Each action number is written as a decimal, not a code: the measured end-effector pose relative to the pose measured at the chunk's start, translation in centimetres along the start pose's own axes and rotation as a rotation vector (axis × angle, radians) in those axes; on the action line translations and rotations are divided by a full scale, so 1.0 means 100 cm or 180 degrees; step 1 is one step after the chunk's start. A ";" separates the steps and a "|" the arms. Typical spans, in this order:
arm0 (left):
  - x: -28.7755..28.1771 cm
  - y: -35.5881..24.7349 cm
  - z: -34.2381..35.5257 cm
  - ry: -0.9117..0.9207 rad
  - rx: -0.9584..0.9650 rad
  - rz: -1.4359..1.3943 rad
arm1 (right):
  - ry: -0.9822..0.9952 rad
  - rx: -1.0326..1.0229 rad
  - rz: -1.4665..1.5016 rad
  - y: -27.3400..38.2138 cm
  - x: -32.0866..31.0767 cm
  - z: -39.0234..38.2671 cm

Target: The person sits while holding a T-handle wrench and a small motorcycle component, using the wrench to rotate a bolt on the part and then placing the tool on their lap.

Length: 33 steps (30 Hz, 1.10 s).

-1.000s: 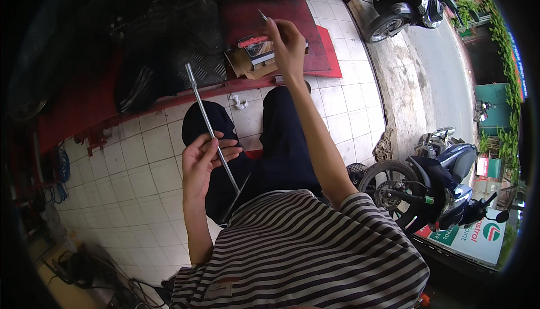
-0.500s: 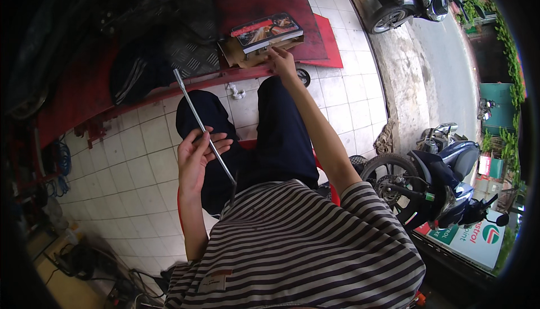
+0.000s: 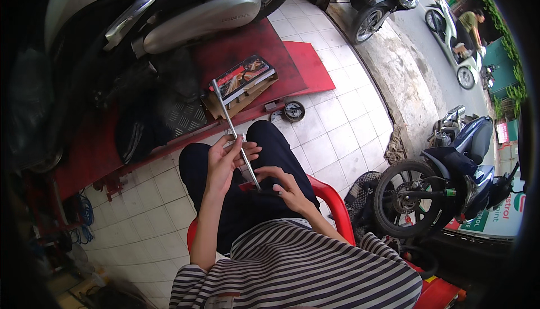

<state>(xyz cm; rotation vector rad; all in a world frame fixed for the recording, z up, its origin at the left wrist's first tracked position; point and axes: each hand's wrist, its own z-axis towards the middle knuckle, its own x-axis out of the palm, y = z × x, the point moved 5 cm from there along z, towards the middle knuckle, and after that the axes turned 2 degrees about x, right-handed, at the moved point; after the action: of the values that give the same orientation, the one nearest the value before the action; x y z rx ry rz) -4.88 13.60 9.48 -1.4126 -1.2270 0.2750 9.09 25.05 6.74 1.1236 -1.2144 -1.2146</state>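
In my left hand [image 3: 224,165] is a long silver T-handle wrench [image 3: 224,105], pinched between thumb and fingers partway along its shaft. It slants, its far tip up by the boxes and its dark crossbar low over my lap. My right hand [image 3: 291,192] is beside the wrench's lower end, its fingers bent. A small pale spot shows by its thumb; whether this is a held part or a nail I cannot make out. Beyond the hands, a flat box with a printed picture [image 3: 247,75] rests on a brown cardboard tray [image 3: 242,103].
The boxes lie on a red lift platform [image 3: 270,50] under a motorbike with a silver exhaust cover [image 3: 202,22]. A round dark metal part [image 3: 294,111] lies on the white tiles. I sit on a red chair [image 3: 332,202]. A blue motorbike [image 3: 450,179] stands at right.
My right hand has come back from the cardboard tray to the wrench's lower end. The left hand still holds the wrench. The view has shifted, and a rider on a motorbike now shows on the road.
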 end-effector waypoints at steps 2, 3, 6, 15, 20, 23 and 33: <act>0.020 -0.004 0.025 0.0182 -0.0015 0.0123 | -0.0327 -0.0166 0.0046 0.010 -0.004 -0.002; 0.030 -0.007 0.037 0.0273 -0.0014 0.0176 | -0.0484 -0.0250 0.0060 0.016 -0.008 -0.002; 0.052 -0.016 0.074 0.0485 0.0033 0.0351 | -0.0805 -0.0484 -0.0547 0.026 -0.027 0.012; 0.111 -0.070 0.179 0.0643 0.0489 0.1060 | -0.2119 -0.0810 -0.0677 0.050 -0.096 0.103; 0.121 -0.084 0.214 0.0559 0.0569 0.1213 | -0.2074 -0.0432 -0.0747 0.064 -0.121 0.130; 0.119 -0.087 0.227 0.0562 0.0684 0.1192 | -0.1962 -0.0916 -0.0745 0.075 -0.127 0.141; 0.126 -0.088 0.230 0.0485 0.0729 0.1058 | -0.2027 -0.1029 -0.0688 0.071 -0.138 0.149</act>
<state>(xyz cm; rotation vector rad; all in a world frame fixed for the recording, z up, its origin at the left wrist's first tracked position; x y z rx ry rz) -21.42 34.73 16.13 -1.4042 -0.8062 0.5106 -5.09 39.58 13.88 0.6494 -1.3059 -1.9512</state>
